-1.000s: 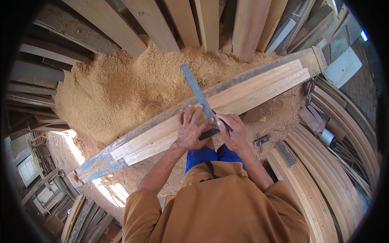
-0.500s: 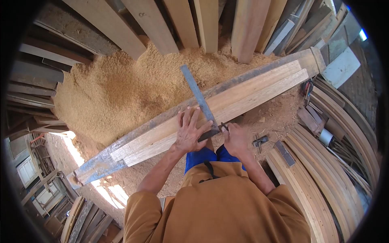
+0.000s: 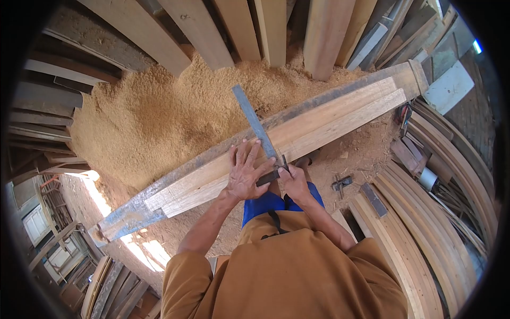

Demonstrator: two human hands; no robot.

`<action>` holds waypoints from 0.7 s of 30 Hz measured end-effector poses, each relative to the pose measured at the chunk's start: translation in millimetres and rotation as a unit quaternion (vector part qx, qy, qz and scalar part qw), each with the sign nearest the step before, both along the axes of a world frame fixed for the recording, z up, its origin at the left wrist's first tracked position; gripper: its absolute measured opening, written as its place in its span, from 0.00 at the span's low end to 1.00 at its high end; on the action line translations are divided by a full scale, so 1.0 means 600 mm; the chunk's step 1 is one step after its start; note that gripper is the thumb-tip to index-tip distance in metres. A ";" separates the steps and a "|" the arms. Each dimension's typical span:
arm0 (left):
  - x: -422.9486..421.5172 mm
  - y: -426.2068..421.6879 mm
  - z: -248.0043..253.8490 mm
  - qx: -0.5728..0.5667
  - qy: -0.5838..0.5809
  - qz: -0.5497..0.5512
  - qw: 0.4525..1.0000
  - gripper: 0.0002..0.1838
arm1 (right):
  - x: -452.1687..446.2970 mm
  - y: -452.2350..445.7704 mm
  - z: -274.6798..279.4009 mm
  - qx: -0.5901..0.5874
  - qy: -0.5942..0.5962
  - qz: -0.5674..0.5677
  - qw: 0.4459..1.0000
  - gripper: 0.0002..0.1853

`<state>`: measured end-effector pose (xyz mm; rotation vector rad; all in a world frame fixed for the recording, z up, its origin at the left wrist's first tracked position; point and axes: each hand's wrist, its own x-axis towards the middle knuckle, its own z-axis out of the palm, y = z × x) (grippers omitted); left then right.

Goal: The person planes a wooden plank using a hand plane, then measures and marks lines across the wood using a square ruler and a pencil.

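Observation:
My left hand (image 3: 247, 170) lies with fingers spread over a pale wooden board (image 3: 202, 178), its thumb pressing a try square against the wood. The square's grey metal blade (image 3: 247, 109) crosses the boards and juts out past their far edge. Its dark stock (image 3: 267, 178) sits along the near edge, partly covered by my thumb. Pinched in my right hand (image 3: 294, 183) is a dark, thin pencil (image 3: 284, 161), held upright right beside the blade. A second pale board (image 3: 345, 123) lies lengthwise with the first. Both rest on a long worn beam (image 3: 183, 166).
Beyond the beam rises a heap of sawdust (image 3: 149, 117), with several planks (image 3: 199, 32) leaning over it. Stacked curved timbers (image 3: 425, 234) fill the right side. A dark metal tool (image 3: 341, 183) lies on the ground near them. More wood pieces (image 3: 114, 292) stand at lower left.
My right hand has shifted slightly left, closer to the blade, and the pencil has turned more upright. The square's far end has moved a little left. My left hand stays nearly in place.

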<state>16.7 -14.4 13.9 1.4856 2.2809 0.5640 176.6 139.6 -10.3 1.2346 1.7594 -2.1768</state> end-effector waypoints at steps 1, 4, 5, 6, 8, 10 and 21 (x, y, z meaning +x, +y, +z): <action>0.000 0.000 0.001 0.001 0.000 0.002 1.000 0.49 | 0.000 -0.001 -0.001 0.001 0.003 -0.008 1.000 0.11; 0.000 0.001 0.003 -0.014 -0.003 0.002 1.000 0.48 | 0.002 -0.006 -0.011 0.007 0.008 -0.018 1.000 0.11; 0.000 0.002 0.004 -0.014 -0.006 0.002 1.000 0.48 | 0.006 -0.006 -0.019 0.011 0.005 -0.014 1.000 0.11; -0.001 0.002 0.005 -0.013 -0.008 0.002 1.000 0.49 | 0.004 -0.005 -0.018 0.014 0.002 -0.010 1.000 0.11; -0.001 0.002 0.005 -0.014 -0.009 0.002 1.000 0.49 | 0.004 -0.004 -0.015 0.011 0.003 -0.014 1.000 0.11; -0.001 0.002 0.005 -0.019 -0.007 0.002 1.000 0.49 | 0.003 -0.004 -0.013 0.007 0.002 -0.019 1.000 0.11; 0.002 0.002 -0.001 -0.010 0.004 0.005 1.000 0.49 | 0.003 -0.002 -0.010 -0.031 -0.008 -0.026 0.999 0.10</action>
